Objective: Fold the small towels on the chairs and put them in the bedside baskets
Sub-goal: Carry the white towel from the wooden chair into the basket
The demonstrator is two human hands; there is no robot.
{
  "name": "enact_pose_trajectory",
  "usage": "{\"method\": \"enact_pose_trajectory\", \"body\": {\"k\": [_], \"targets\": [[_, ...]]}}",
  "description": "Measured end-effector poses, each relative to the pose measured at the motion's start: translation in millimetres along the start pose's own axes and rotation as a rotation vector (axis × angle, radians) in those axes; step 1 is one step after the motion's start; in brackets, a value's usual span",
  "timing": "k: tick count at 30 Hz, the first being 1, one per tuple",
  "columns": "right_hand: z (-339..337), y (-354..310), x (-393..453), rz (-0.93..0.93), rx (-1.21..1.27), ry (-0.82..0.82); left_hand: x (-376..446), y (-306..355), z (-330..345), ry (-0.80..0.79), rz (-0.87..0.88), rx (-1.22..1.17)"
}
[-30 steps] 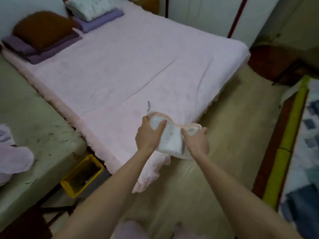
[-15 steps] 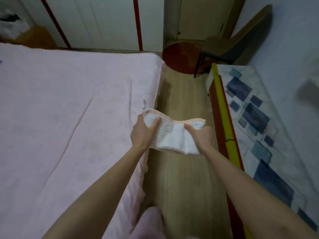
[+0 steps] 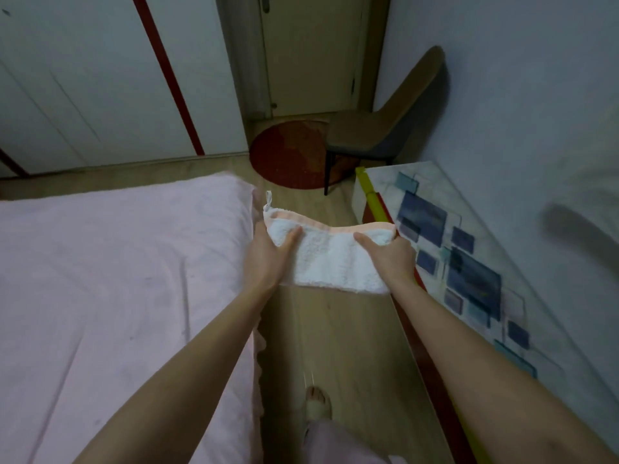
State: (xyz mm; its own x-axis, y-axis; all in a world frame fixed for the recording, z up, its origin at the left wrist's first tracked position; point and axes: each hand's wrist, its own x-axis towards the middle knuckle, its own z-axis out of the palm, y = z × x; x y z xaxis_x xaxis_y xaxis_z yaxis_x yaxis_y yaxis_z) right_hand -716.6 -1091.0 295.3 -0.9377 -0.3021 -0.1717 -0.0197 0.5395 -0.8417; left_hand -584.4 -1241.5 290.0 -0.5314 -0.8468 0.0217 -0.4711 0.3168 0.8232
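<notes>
A small white towel (image 3: 330, 259) with a peach edge and a hanging loop is held folded in the air above the floor strip beside the bed. My left hand (image 3: 268, 254) grips its left end, thumb on top. My right hand (image 3: 390, 254) grips its right end the same way. A brown chair (image 3: 375, 132) stands ahead against the right wall; its seat looks bare. No basket is in view.
The pink bed (image 3: 117, 279) fills the left. A mat with blue squares (image 3: 459, 262) and a yellow-red edge lies at the right. A round red rug (image 3: 291, 155) lies before a door. My foot (image 3: 316, 405) is on the wooden floor.
The view has swung right, away from the bed's pillows and the yellow basket, toward the door and chair. Both hands kept their hold on the folded towel.
</notes>
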Motion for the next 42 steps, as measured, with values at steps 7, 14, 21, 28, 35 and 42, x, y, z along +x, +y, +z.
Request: {"method": "enact_pose_trajectory", "body": {"k": [7,14,21,28,35,42], "targets": [[68,-112,184,-0.027,-0.023,-0.040,214,27,13,0.091,-0.036,0.036],[135,-188,364,-0.072,-0.075,-0.033,417,35,53,0.091,-0.026,0.022],[182,-260,540,-0.027,-0.079,0.028,618,69,97,-0.040,-0.057,0.054],[228,-316,699,-0.050,-0.076,0.056,793,97,143,-0.054,-0.025,0.145],[321,-394,865,-0.121,-0.124,-0.086,951,96,157,0.124,-0.164,0.160],[466,-504,947,-0.306,-0.222,-0.317,1062,49,90,0.381,-0.386,0.116]]}}
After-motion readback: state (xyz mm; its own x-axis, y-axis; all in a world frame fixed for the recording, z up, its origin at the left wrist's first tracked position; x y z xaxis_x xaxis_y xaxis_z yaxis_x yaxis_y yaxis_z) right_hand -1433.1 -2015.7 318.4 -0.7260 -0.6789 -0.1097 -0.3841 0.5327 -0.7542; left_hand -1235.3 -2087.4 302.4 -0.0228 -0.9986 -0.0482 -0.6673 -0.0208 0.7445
